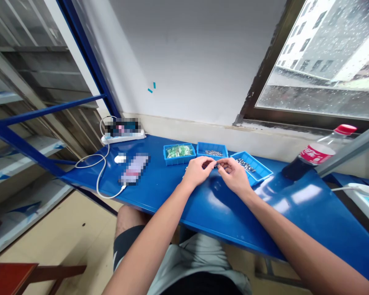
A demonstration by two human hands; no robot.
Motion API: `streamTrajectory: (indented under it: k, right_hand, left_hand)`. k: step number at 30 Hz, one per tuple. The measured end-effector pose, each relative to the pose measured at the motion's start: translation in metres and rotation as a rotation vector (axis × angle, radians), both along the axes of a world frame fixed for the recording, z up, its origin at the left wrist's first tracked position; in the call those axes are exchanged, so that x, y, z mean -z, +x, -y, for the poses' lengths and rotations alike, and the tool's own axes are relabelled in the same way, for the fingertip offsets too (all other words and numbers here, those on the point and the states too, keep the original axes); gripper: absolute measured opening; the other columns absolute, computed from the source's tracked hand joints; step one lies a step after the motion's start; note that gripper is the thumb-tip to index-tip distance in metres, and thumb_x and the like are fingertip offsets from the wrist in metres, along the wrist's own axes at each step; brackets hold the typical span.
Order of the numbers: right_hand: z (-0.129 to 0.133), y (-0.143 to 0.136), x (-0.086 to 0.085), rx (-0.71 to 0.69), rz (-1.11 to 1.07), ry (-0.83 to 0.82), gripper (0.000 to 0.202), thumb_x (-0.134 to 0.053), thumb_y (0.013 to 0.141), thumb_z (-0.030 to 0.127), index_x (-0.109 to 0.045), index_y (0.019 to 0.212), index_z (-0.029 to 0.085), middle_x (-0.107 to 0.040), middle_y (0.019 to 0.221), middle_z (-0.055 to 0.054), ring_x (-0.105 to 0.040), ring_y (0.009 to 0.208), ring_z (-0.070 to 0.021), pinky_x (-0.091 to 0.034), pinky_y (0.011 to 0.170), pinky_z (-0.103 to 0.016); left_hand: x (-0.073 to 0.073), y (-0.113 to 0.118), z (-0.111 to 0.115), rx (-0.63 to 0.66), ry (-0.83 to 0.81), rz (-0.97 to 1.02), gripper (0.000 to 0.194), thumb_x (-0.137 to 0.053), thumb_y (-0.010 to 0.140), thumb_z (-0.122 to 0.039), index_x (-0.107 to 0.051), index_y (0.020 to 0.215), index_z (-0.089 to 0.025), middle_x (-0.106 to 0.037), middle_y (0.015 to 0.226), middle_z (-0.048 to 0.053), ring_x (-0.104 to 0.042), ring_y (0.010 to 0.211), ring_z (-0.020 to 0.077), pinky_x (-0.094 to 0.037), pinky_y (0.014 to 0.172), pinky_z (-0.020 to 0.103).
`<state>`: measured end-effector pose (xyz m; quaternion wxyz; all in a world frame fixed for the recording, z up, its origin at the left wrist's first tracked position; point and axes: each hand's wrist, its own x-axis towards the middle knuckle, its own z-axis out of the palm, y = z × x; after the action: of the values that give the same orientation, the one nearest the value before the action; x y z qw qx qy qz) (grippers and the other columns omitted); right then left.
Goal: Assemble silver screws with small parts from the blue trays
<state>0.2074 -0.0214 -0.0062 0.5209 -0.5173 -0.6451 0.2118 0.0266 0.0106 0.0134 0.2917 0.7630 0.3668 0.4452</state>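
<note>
My left hand (198,171) and my right hand (234,175) meet over the blue table, fingertips pinched together. Between them is a small dark metal part (216,165), mostly covered by the fingers; its exact kind is too small to tell. Just behind my hands stands a blue bin (211,146) with thin silvery screw-like pieces (214,153). To the right, partly behind my right hand, a tilted blue bin (263,175) contains small shiny metal pieces (246,165). Left of these, another blue bin (174,162) holds green-and-clear small packets (180,151).
A cola bottle (318,153) leans in view at the right, near the window. On the left lie a phone (135,169) with a white cable (102,184), a round white object (120,159) and a power strip (123,138). A blue metal frame (27,143) rises at far left.
</note>
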Motion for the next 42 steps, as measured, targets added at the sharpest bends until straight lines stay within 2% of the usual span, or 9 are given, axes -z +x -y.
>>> streamTrajectory:
  k: [5, 11, 16, 21, 24, 31, 37, 42]
  right_hand:
    - [0.001, 0.002, 0.000, -0.028, -0.013, 0.006, 0.020, -0.071, 0.088, 0.033, -0.072, 0.104, 0.022, -0.075, 0.097, -0.007, -0.072, 0.086, -0.0239, -0.061, 0.079, -0.039]
    - [0.002, 0.000, -0.003, -0.077, 0.044, 0.049, 0.012, -0.065, 0.090, 0.030, -0.072, 0.098, 0.024, -0.076, 0.101, -0.007, -0.073, 0.091, -0.0250, -0.062, 0.082, -0.040]
    - [0.001, 0.000, 0.000, -0.056, -0.052, -0.024, 0.019, -0.069, 0.092, 0.041, -0.069, 0.098, 0.023, -0.075, 0.092, -0.007, -0.073, 0.083, -0.0244, -0.062, 0.073, -0.037]
    - [-0.003, 0.003, 0.008, -0.076, -0.057, -0.070, 0.032, -0.074, 0.089, 0.054, -0.070, 0.097, 0.023, -0.077, 0.092, -0.008, -0.074, 0.081, -0.0246, -0.063, 0.076, -0.039]
    - [-0.004, 0.003, 0.009, -0.095, -0.062, -0.078, 0.032, -0.076, 0.088, 0.053, -0.069, 0.098, 0.023, -0.076, 0.092, -0.007, -0.074, 0.083, -0.0243, -0.064, 0.078, -0.039]
    - [0.001, -0.001, 0.002, -0.085, -0.156, -0.059, 0.033, -0.080, 0.085, 0.049, -0.067, 0.098, 0.022, -0.076, 0.097, -0.008, -0.074, 0.082, -0.0220, -0.064, 0.082, -0.038]
    - [0.001, 0.000, 0.002, -0.078, -0.279, -0.092, 0.042, -0.085, 0.080, 0.052, -0.067, 0.101, 0.022, -0.076, 0.098, -0.009, -0.076, 0.091, -0.0249, -0.065, 0.090, -0.044]
    - [0.003, -0.002, 0.002, -0.110, -0.299, -0.113, 0.040, -0.084, 0.081, 0.053, -0.067, 0.101, 0.022, -0.077, 0.100, -0.010, -0.077, 0.096, -0.0268, -0.064, 0.094, -0.047]
  left_hand:
    - [-0.003, -0.001, 0.003, 0.030, -0.017, -0.107, 0.027, -0.065, 0.098, -0.040, -0.083, 0.101, -0.020, -0.083, 0.101, 0.006, -0.076, 0.089, 0.0219, -0.059, 0.085, 0.031]
    - [0.003, 0.000, 0.000, 0.001, -0.037, -0.079, 0.021, -0.068, 0.093, -0.026, -0.082, 0.107, -0.019, -0.082, 0.109, 0.007, -0.077, 0.095, 0.0228, -0.060, 0.088, 0.032]
    - [0.004, -0.001, -0.002, 0.022, -0.030, -0.090, 0.022, -0.068, 0.089, -0.016, -0.082, 0.106, -0.018, -0.082, 0.104, 0.006, -0.077, 0.090, 0.0206, -0.062, 0.087, 0.030]
    - [0.009, -0.001, -0.005, 0.034, 0.008, -0.117, 0.025, -0.066, 0.088, -0.012, -0.082, 0.106, -0.018, -0.082, 0.108, 0.006, -0.077, 0.095, 0.0209, -0.062, 0.091, 0.032]
    - [0.009, -0.001, -0.005, 0.032, -0.015, -0.094, 0.028, -0.065, 0.086, -0.008, -0.081, 0.107, -0.017, -0.082, 0.108, 0.007, -0.078, 0.095, 0.0206, -0.063, 0.091, 0.032]
    - [0.003, 0.000, -0.001, 0.012, -0.078, -0.025, 0.021, -0.068, 0.091, -0.020, -0.081, 0.107, -0.020, -0.083, 0.106, 0.006, -0.079, 0.095, 0.0218, -0.063, 0.093, 0.034]
    - [0.006, -0.001, -0.003, 0.038, -0.132, 0.009, 0.025, -0.069, 0.090, -0.018, -0.082, 0.111, -0.020, -0.082, 0.112, 0.006, -0.079, 0.101, 0.0227, -0.063, 0.099, 0.037]
    - [0.011, -0.001, -0.005, 0.026, -0.154, 0.067, 0.033, -0.069, 0.090, -0.018, -0.077, 0.122, -0.018, -0.082, 0.112, 0.008, -0.079, 0.104, 0.0235, -0.063, 0.100, 0.038]
